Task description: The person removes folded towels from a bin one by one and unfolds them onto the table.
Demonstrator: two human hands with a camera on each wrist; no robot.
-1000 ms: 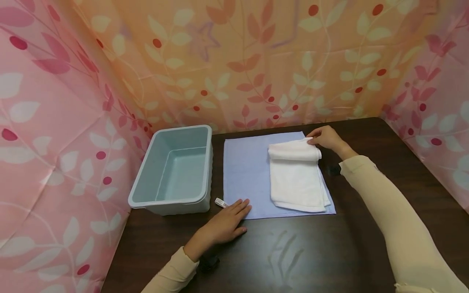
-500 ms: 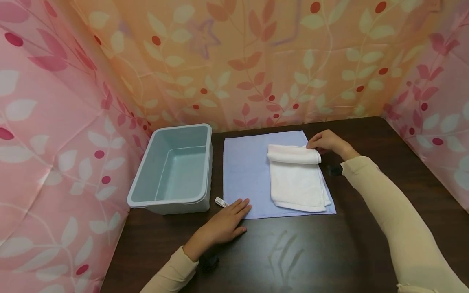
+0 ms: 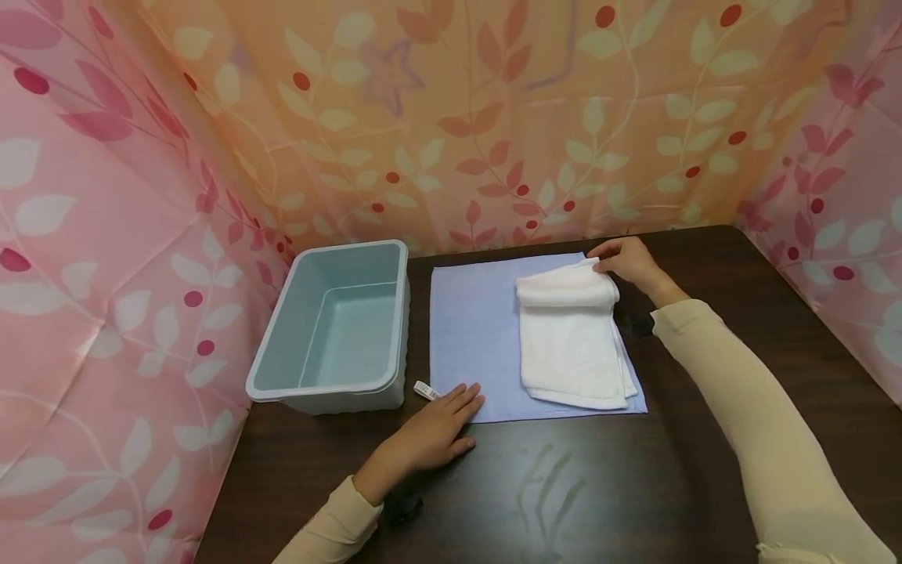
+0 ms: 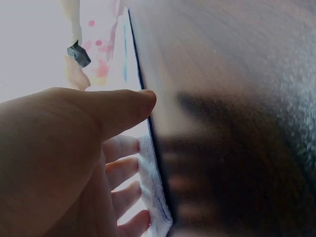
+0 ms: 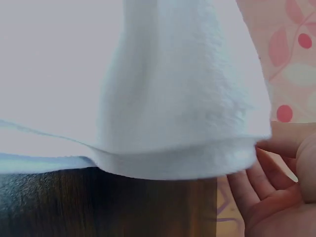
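Note:
A white towel (image 3: 572, 352) lies folded on the right part of a light-blue towel (image 3: 472, 337), its far end doubled over into a loose roll. My right hand (image 3: 630, 262) pinches the far right corner of the white towel between thumb and fingers; in the right wrist view that lifted edge (image 5: 182, 158) stands off the table beside the fingers (image 5: 266, 182). My left hand (image 3: 437, 431) rests flat with straight fingers on the near left corner of the light-blue towel, next to its white tag (image 3: 426, 390). In the left wrist view the thumb (image 4: 123, 106) stretches past the towel's edge over the table.
A grey-blue plastic bin (image 3: 352, 337) stands to the left of the towels. The dark wooden table (image 3: 550, 486) has faint smears near the front. Floral curtains (image 3: 493, 133) hang close along the back and both sides.
My right hand first drew the white towel's far corner slightly toward me, then lifted it back up and away. The left hand has stayed in place.

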